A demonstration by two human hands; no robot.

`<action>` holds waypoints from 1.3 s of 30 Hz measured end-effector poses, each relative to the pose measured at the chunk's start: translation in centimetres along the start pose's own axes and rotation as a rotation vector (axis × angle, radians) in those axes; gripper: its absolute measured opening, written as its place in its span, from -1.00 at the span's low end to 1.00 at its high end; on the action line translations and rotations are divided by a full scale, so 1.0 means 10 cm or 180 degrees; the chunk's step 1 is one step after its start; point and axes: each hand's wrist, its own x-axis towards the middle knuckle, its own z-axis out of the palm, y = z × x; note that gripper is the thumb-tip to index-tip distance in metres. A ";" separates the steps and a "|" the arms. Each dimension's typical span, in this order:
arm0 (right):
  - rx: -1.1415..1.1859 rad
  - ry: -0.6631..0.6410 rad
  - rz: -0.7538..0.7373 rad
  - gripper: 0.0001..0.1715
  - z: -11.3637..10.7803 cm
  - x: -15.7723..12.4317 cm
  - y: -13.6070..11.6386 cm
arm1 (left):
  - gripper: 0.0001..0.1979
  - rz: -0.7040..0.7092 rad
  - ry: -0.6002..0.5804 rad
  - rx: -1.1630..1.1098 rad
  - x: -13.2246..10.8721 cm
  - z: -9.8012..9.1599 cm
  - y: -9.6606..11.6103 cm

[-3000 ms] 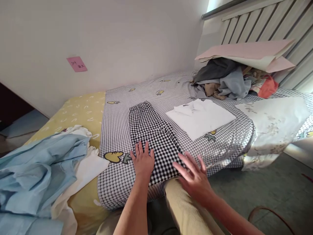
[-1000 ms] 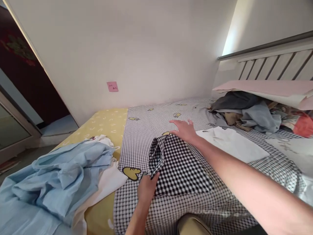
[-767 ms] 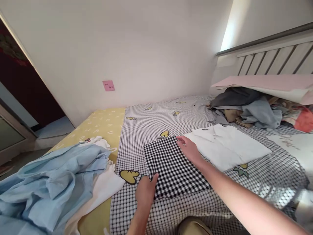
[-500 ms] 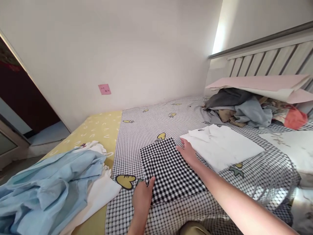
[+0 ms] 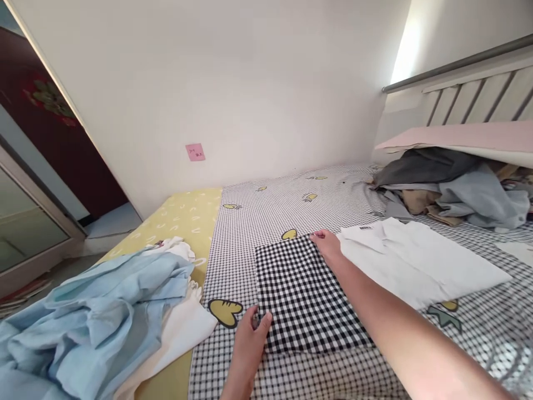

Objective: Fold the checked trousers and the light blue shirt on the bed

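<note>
A folded black-and-white checked cloth (image 5: 308,294), perhaps a garment, lies flat on the bed. At its far right corner, my right hand (image 5: 327,244) has its fingertips pinched together on the fabric. My left hand (image 5: 251,336) is by the near left edge, thumb and forefinger apart, with the thumb tip touching the cloth's border; its other fingers are partly hidden. Just right of the checked cloth lies a folded white shirt (image 5: 420,261) with dark lettering near the collar. My right forearm passes over the checked cloth's right side.
Rumpled light-blue clothing (image 5: 120,311) lies over white garments (image 5: 183,322) on the left. Grey and brown clothes (image 5: 449,178) are heaped at the back right under a pink sheet (image 5: 462,136). A wall (image 5: 270,94) with a pink note (image 5: 195,152) borders the checked bedsheet (image 5: 237,233).
The view has turned left, so things sit further right. My right hand's fingers have closed on the cloth's far corner. My left thumb and forefinger have spread at the left edge.
</note>
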 end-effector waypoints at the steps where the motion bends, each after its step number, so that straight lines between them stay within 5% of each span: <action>1: -0.0122 0.0061 0.0062 -0.60 -0.01 -0.05 0.01 | -0.51 -0.0058 0.0067 0.0057 0.00 0.01 0.05; 5: -0.0561 0.0311 -0.0276 -0.44 -0.03 -0.46 -0.10 | -0.65 -0.0190 0.0209 0.0314 0.02 0.06 0.22; 10: -0.1553 -0.0189 -0.2223 -0.42 0.07 -1.00 -0.15 | -0.66 -0.0239 0.0236 0.0458 0.00 0.07 0.29; 13: -0.2057 -0.0949 -0.1504 -0.30 0.16 -1.11 0.03 | -0.62 -0.0175 0.0266 0.0425 -0.07 0.07 0.30; 16: -0.2231 -0.1260 -0.0842 -0.23 0.22 -1.11 0.18 | -0.59 -0.0135 0.0381 0.0358 -0.15 0.07 0.28; 27: -0.2238 -0.1291 -0.0777 -0.25 0.23 -1.10 0.14 | -0.59 -0.0045 0.0536 0.0022 -0.26 -0.01 0.18; 39: -0.1953 -0.1245 -0.0857 -0.23 0.25 -1.11 0.14 | -0.73 -0.0304 0.0122 0.1170 -0.07 -0.14 0.52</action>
